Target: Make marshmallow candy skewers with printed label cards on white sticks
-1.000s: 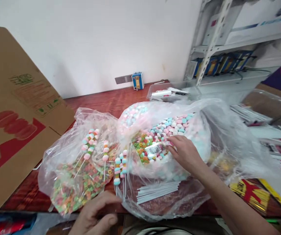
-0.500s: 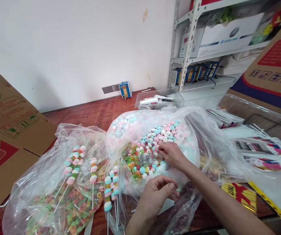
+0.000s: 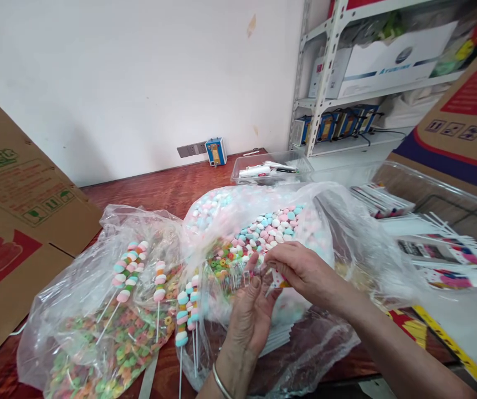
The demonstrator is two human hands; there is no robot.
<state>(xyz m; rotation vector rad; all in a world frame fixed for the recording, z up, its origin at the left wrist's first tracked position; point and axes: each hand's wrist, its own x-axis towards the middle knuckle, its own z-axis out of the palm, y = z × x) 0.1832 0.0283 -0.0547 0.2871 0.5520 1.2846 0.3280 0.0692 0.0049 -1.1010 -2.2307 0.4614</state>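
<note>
Over the middle of the table my left hand [image 3: 249, 318] and my right hand [image 3: 304, 271] have come together. Between their fingers is one end of a clear plastic wrapper [image 3: 235, 278] with small print and a barcode; its other end extends left. My right fingers pinch it, and my left thumb and fingers close around it from below. Behind them a big open plastic bag holds pink, blue and white marshmallows [image 3: 277, 224], with colourful ring gummies [image 3: 219, 263] at its near left. Marshmallow skewers [image 3: 183, 316] lie left of my left hand.
Further left, more marshmallow skewers [image 3: 130, 271] lie on a bag of gummy rings [image 3: 126, 354]. Cardboard boxes [image 3: 26, 210] flank the table. At the right are white sticks and printed packets [image 3: 437, 249]. A clear tray [image 3: 240, 178] with pens stands behind.
My right hand has drawn the wrapper back from the candies toward my left hand. My left hand has turned and risen to meet it, and both now grip the wrapper.
</note>
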